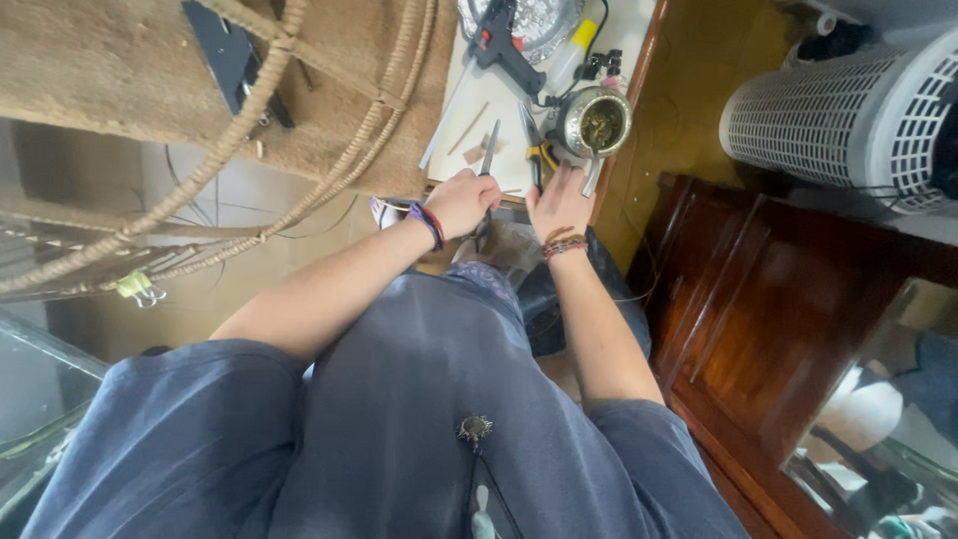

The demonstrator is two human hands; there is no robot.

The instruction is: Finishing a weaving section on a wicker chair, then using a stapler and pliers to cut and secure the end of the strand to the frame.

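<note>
A large woven piece of brown fabric and cane [200, 90] hangs over the white surface [499, 110]. Near it stands a metal cup with a straw [597, 122], with a black glue gun [502, 45] beyond. The left hand [461, 200] is closed around dark scissors [487, 160] at the surface's edge. The right hand [561, 200] lies flat, fingers [571, 175] spread, beside yellow-handled pliers [539, 152].

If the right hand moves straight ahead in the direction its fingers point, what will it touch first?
Most likely the round metal cup with a straw, which stands just beyond the right hand. The yellow-handled pliers lie slightly to the side. Depth is hard to judge.
</note>
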